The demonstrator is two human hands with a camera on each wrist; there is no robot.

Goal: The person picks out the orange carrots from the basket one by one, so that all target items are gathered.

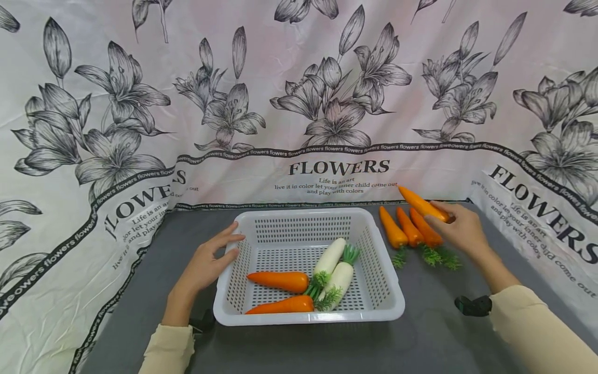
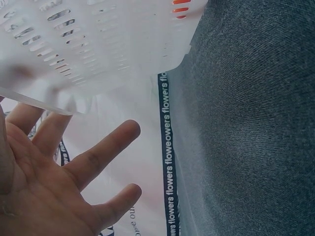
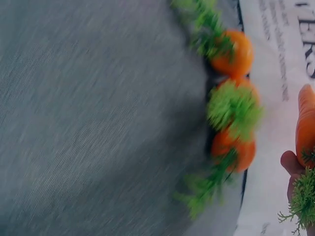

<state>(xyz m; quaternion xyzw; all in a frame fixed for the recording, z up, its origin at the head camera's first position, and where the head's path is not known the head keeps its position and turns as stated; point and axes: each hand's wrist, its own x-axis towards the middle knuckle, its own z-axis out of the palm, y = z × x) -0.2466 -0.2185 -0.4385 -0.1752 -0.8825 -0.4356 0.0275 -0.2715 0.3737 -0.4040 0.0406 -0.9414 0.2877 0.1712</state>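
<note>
At the upper right, my right hand (image 1: 460, 228) pinches a carrot (image 1: 420, 202) near its thick end, raised above other carrots, its tip pointing up and left. Green leaves (image 3: 304, 199) hang from its top in the right wrist view. Below it, three carrots (image 1: 394, 228) lie side by side on the table. My left hand (image 1: 207, 265) rests at the left rim of a white perforated basket (image 1: 308, 317), fingers fairly straight; two of them (image 2: 106, 155) spread free outside it. Inside the basket are two carrots (image 1: 280, 281) and two white radishes (image 1: 330, 257), leaves overlapping.
A dark grey cloth (image 1: 430, 332) covers the table. Behind and at both sides hangs a white curtain (image 1: 327, 182) printed with flowers and lettering. A black wrist strap piece (image 1: 473, 305) sticks out by the right sleeve.
</note>
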